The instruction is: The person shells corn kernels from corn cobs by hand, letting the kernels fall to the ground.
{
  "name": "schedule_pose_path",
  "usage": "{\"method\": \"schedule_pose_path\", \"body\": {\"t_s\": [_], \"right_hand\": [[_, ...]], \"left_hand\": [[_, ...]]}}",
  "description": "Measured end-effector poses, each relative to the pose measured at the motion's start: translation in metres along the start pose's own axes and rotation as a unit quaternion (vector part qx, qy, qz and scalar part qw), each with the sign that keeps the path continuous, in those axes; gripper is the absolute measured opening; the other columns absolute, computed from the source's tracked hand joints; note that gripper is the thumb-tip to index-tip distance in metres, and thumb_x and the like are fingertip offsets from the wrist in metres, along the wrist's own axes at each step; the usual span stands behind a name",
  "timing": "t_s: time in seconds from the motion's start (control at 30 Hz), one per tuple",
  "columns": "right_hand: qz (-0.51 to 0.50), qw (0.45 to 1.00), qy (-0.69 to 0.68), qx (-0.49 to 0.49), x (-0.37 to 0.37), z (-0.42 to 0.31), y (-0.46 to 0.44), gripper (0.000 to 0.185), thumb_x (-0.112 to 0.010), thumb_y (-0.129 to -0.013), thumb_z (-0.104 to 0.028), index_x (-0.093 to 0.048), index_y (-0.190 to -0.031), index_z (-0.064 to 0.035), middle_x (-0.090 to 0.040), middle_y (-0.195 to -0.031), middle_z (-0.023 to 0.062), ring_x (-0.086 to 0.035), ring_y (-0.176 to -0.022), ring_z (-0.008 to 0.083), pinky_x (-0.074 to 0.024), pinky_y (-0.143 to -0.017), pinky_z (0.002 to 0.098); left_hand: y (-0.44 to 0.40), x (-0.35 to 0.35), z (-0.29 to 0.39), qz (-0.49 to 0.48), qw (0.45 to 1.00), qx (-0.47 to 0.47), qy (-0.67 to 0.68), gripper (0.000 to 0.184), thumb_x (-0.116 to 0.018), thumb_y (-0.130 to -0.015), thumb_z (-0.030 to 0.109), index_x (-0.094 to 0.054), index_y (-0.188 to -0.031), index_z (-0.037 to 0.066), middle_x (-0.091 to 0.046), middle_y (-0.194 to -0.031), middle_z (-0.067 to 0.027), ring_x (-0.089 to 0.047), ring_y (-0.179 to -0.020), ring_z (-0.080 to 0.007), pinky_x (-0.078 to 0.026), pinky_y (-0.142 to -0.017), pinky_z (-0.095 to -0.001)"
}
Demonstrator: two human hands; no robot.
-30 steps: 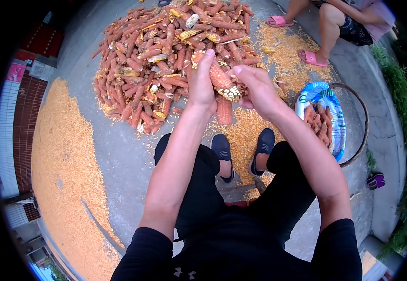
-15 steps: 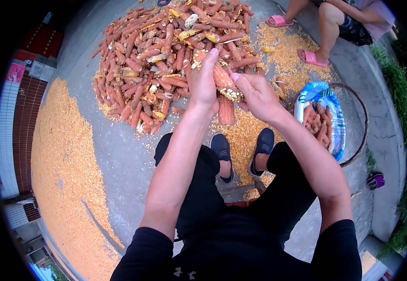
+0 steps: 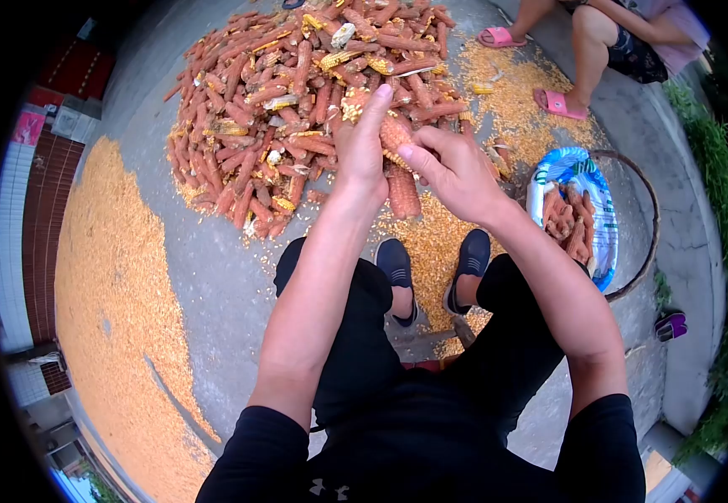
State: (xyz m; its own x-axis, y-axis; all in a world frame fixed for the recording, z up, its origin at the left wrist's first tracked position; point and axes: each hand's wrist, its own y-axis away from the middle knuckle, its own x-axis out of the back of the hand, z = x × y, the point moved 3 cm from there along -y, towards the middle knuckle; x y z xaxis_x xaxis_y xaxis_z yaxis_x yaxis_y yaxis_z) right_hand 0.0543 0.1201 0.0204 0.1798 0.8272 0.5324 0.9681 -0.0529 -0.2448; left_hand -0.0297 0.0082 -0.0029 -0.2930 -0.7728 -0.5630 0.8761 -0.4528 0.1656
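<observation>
My left hand (image 3: 362,155) is closed around corn cobs, its thumb pointing up and away. A partly stripped corn cob (image 3: 394,132) shows between my two hands, with some pale yellow kernels on it. Below it a bare reddish cob (image 3: 403,194) sticks out toward me. My right hand (image 3: 458,174) is closed with its thumb and fingers on the partly stripped cob. The fingers of both hands hide how the two cobs meet. Beyond my hands rises a big pile of mostly bare cobs (image 3: 251,126).
Loose kernels (image 3: 121,285) cover the ground at left; more lie around my shoes (image 3: 394,267). At right stands a lined, handled basket (image 3: 603,226) holding bare cobs (image 3: 567,220). Another person's leg (image 3: 590,50) and pink sandals (image 3: 561,104) are at upper right.
My right hand has shifted slightly left and its thumb now covers the kernelled end of the cob. The lower bare cob has risen a little. My left hand stays nearly still.
</observation>
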Motion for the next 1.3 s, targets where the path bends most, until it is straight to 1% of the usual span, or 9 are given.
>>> {"method": "schedule_pose_path", "body": {"t_s": [0.17,0.27,0.37,0.57,0.67,0.87,0.97,1.07,1.3], "right_hand": [[0.007,0.968,-0.237,-0.085,-0.004,0.019,-0.001,0.044,-0.051,-0.106,-0.037,-0.069,-0.095,0.0011,-0.061,-0.07,0.0031,-0.054,-0.058,0.0123,-0.0453,-0.055,0.0286],[-0.011,0.93,-0.346,-0.126,-0.009,0.024,0.0,0.041,-0.05,-0.106,-0.036,-0.071,-0.097,-0.0011,-0.06,-0.072,-0.0013,-0.051,-0.059,0.0076,-0.0433,-0.054,0.0236],[0.034,0.878,-0.437,-0.192,-0.012,0.019,0.0,0.04,-0.052,-0.106,-0.035,-0.072,-0.098,-0.0019,-0.061,-0.074,-0.0013,-0.051,-0.06,0.0077,-0.0431,-0.054,0.0231],[0.022,0.931,-0.322,-0.172,-0.003,0.014,-0.001,0.038,-0.053,-0.105,-0.033,-0.072,-0.097,-0.0013,-0.06,-0.072,-0.0013,-0.053,-0.063,0.0072,-0.0422,-0.053,0.0234],[-0.016,0.995,-0.09,-0.043,-0.003,0.017,-0.002,0.041,-0.054,-0.105,-0.035,-0.07,-0.09,-0.0013,-0.057,-0.066,-0.0007,-0.051,-0.059,0.0072,-0.0404,-0.051,0.0245],[0.018,0.927,-0.333,-0.17,-0.006,0.018,0.002,0.05,-0.054,-0.103,-0.044,-0.066,-0.078,-0.0021,-0.054,-0.062,0.001,-0.047,-0.052,0.0073,-0.0363,-0.048,0.0274],[-0.018,0.96,-0.228,-0.165,-0.001,0.011,0.002,0.048,-0.052,-0.105,-0.04,-0.067,-0.08,-0.002,-0.053,-0.062,0.0014,-0.049,-0.053,0.0075,-0.0377,-0.048,0.0282],[0.0,0.995,-0.092,-0.041,-0.006,0.009,0.001,0.047,-0.05,-0.106,-0.038,-0.067,-0.081,-0.0018,-0.053,-0.062,0.0013,-0.05,-0.054,0.0074,-0.0386,-0.049,0.0287],[0.027,0.939,-0.297,-0.173,-0.01,0.015,0.004,0.045,-0.051,-0.106,-0.038,-0.065,-0.082,-0.0021,-0.051,-0.062,-0.0007,-0.048,-0.053,0.0063,-0.0373,-0.047,0.0269]], "left_hand": [[0.016,-0.014,0.012,-0.061,0.998,0.015,0.008,0.031,-0.058,-0.101,0.039,-0.061,-0.107,0.008,-0.065,-0.097,-0.0072,-0.065,-0.083,-0.0173,-0.055,-0.078,-0.0351],[0.013,-0.012,0.012,-0.052,0.998,-0.026,-0.008,0.044,-0.058,-0.101,0.038,-0.062,-0.112,-0.005,-0.07,-0.094,-0.016,-0.071,-0.077,-0.022,-0.061,-0.055,-0.0373],[0.014,-0.009,0.011,-0.05,0.998,-0.023,-0.021,0.044,-0.058,-0.101,0.038,-0.063,-0.111,-0.004,-0.071,-0.091,-0.0148,-0.071,-0.075,-0.0218,-0.061,-0.058,-0.0368],[0.01,-0.008,0.007,-0.035,0.999,-0.014,0.005,0.042,-0.06,-0.099,0.038,-0.065,-0.109,-0.002,-0.071,-0.093,-0.0138,-0.071,-0.077,-0.0202,-0.06,-0.067,-0.0355],[0.011,-0.009,0.008,-0.007,0.997,-0.056,-0.054,0.041,-0.064,-0.098,0.036,-0.065,-0.112,-0.002,-0.071,-0.096,-0.0135,-0.071,-0.08,-0.0194,-0.059,-0.07,-0.0348],[0.009,-0.009,0.004,-0.012,0.999,0.009,0.04,0.037,-0.07,-0.095,0.031,-0.068,-0.109,-0.003,-0.071,-0.1,-0.0118,-0.069,-0.083,-0.0169,-0.057,-0.072,-0.0334],[0.01,-0.009,0.005,0.02,1.0,0.0,0.005,0.035,-0.072,-0.094,0.031,-0.069,-0.106,-0.002,-0.071,-0.101,-0.0109,-0.068,-0.083,-0.0156,-0.056,-0.073,-0.0328],[0.006,-0.002,0.004,0.042,0.997,-0.025,-0.061,0.034,-0.073,-0.093,0.03,-0.068,-0.105,-0.001,-0.071,-0.1,-0.0103,-0.068,-0.084,-0.015,-0.055,-0.074,-0.0326],[0.004,-0.002,-0.001,0.023,0.999,0.02,0.019,0.034,-0.073,-0.093,0.03,-0.068,-0.107,-0.001,-0.07,-0.1,-0.0097,-0.067,-0.085,-0.0149,-0.055,-0.075,-0.0325]]}}
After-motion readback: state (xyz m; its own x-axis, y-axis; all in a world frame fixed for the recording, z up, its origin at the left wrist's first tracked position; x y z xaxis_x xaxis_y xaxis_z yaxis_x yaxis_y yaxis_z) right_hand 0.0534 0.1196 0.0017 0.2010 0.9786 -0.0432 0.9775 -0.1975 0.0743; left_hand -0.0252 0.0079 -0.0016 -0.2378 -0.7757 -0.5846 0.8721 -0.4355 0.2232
